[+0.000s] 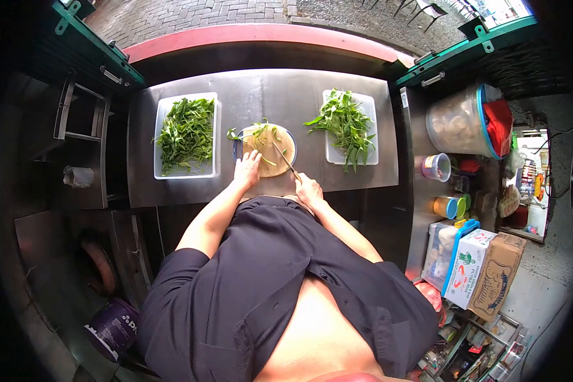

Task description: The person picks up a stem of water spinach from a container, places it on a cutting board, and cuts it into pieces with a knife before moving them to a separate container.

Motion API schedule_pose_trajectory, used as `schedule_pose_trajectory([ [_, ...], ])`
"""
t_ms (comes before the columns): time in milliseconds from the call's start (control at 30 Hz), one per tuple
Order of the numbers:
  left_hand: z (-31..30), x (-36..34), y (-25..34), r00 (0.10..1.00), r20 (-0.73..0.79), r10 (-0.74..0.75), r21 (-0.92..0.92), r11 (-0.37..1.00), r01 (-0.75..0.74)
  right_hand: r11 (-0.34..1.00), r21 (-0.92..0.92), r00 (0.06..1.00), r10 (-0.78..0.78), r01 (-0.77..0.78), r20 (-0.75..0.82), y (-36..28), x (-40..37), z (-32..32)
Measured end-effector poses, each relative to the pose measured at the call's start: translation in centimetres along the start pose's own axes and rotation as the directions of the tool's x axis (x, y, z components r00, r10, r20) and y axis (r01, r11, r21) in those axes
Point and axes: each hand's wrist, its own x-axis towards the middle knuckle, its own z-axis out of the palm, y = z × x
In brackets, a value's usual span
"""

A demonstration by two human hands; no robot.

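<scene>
A round wooden board lies at the near middle of the metal table, with green stems on it. My right hand is wrapped round the handle of a knife, whose blade reaches over the board. On the board's left part rests my left hand, its fingers close to the stems; whether they pinch one is too small to tell. Left of the board, a white tray holds a heap of cut leafy greens. To the right, another white tray holds longer leafy stems.
The metal table has a raised back edge near a red ledge. On the right shelf stand a large clear tub, small jars and cardboard boxes. A purple bucket is at the lower left.
</scene>
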Motion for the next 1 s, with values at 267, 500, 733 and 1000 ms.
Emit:
schedule_pose_trajectory([
  [267, 0.1, 0.4, 0.5, 0.999, 0.024, -0.028, 0.009, 1.0, 0.028, 0.998, 0.014, 0.997, -0.068, 0.068, 0.032, -1.3, 0.4, 0.5],
  [500, -0.1, 0.4, 0.5, 0.998, 0.051, -0.041, -0.007, 0.999, 0.041, 0.998, -0.037, 0.997, -0.048, 0.05, 0.054, -0.2, 1.2, 1.3],
  [733, -0.5, 0.3, 0.7, 0.996, 0.074, -0.055, -0.012, 0.998, 0.056, 0.999, 0.043, 0.999, -0.011, 0.014, -0.053, -0.1, 0.7, 0.5],
  [1000, 0.5, 1.3, 1.1, 0.988, -0.089, -0.129, -0.058, 0.991, 0.124, 0.999, 0.053, 1.0, 0.007, -0.007, 0.005, -1.7, 0.9, 1.0],
])
